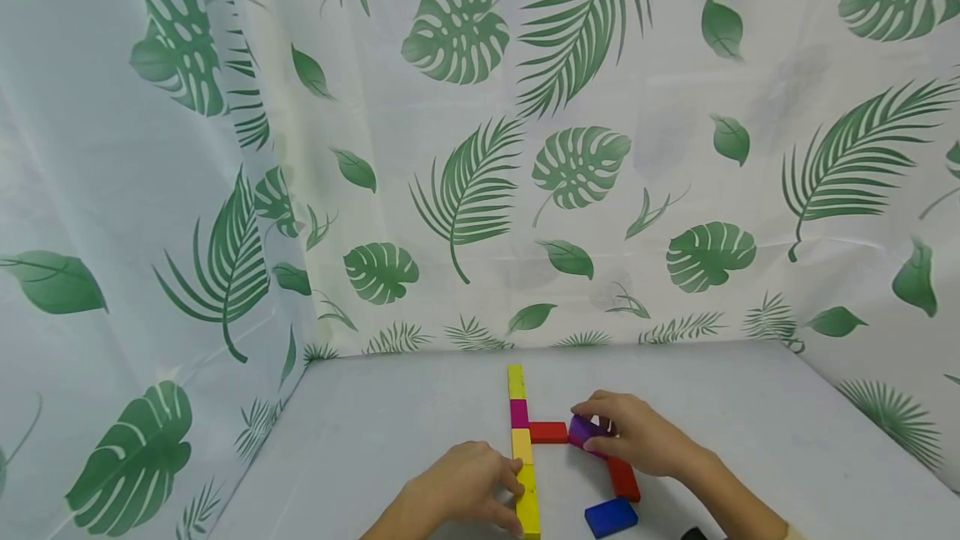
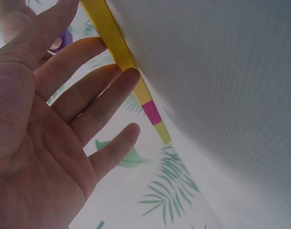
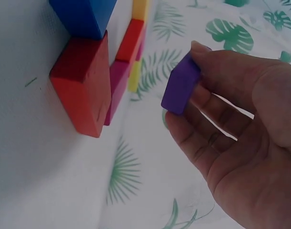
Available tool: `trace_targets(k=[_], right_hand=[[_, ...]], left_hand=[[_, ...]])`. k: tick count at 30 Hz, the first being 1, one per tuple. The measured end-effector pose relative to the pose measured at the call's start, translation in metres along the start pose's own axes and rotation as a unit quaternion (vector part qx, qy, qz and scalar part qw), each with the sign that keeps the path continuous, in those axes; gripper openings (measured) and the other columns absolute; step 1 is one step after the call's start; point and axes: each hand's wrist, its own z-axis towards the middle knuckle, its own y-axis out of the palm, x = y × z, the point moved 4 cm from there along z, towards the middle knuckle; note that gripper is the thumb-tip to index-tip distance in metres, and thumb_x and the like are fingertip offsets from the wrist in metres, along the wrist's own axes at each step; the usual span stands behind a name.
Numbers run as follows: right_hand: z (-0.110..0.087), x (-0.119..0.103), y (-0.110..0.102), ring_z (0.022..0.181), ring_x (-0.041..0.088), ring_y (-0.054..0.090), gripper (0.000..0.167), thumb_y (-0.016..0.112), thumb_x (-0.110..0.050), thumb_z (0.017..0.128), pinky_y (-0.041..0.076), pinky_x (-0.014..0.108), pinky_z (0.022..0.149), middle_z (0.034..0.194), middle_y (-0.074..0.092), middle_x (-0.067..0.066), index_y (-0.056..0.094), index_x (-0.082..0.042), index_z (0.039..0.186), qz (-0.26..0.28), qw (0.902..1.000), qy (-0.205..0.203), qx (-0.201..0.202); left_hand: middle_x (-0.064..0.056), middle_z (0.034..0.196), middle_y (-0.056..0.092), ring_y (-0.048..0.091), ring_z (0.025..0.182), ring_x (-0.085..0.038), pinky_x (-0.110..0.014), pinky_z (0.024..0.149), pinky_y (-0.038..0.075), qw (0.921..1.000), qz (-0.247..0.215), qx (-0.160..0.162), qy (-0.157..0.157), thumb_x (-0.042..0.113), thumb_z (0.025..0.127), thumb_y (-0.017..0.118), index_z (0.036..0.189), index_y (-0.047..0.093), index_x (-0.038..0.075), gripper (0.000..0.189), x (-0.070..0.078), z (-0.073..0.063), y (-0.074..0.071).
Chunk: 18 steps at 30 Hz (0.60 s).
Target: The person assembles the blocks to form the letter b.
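Note:
A purple block (image 3: 181, 86) is pinched between the thumb and fingers of my right hand (image 1: 637, 433). In the right wrist view it is clear of the surface, beside a magenta block (image 3: 116, 88) that lies between two red blocks. One red block (image 1: 548, 432) reaches to the straight row; the other red block (image 1: 622, 479) slants toward me. My left hand (image 1: 468, 486) has its fingertips along the side of the yellow block (image 1: 527, 497) at the row's near end, fingers loosely extended. Farther up that row come a pale yellow, a magenta (image 1: 519, 413) and a yellow block (image 1: 516, 382).
A blue block (image 1: 611, 517) lies at the near end of the slanted red one. Part of a black object (image 1: 693, 533) shows at the bottom edge. Leaf-patterned sheets (image 1: 480, 190) wall the white tabletop (image 1: 405, 398) at the back and sides.

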Motion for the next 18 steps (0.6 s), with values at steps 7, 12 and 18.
trace_targets(k=[7,12,18], right_hand=[[-0.0001,-0.0028,0.0036,0.086,0.012,0.062,0.044,0.083,-0.025,0.09,0.058,0.022,0.076,0.103,0.069,-0.006,0.072,-0.01,0.13,0.038,0.9986,-0.034,-0.017],[0.0009,-0.0039,0.0065,0.087,0.013,0.063,0.043,0.082,-0.025,0.09,0.058,0.022,0.077,0.102,0.069,-0.005,0.072,-0.011,0.13,0.067,0.9965,-0.038,-0.032],[0.002,-0.0058,0.0106,0.092,0.016,0.063,0.042,0.082,-0.026,0.091,0.059,0.026,0.081,0.104,0.069,-0.004,0.072,-0.01,0.129,0.097,0.9932,-0.038,-0.051]], left_hand=[[0.016,0.129,0.072,0.066,0.113,0.002,-0.02,0.09,0.051,0.9999,0.008,0.007,0.012,0.052,0.078,0.088,0.109,0.082,0.037,0.036,0.0009,-0.0011,-0.0005],[0.016,0.129,0.072,0.066,0.112,0.003,-0.02,0.09,0.051,0.9999,0.007,0.007,0.008,0.053,0.078,0.088,0.109,0.082,0.037,0.036,0.0009,-0.0007,-0.0003],[0.017,0.128,0.072,0.066,0.112,0.003,-0.021,0.091,0.051,1.0,-0.001,0.001,-0.001,0.054,0.079,0.087,0.109,0.082,0.038,0.035,0.0,0.0003,0.0001]])
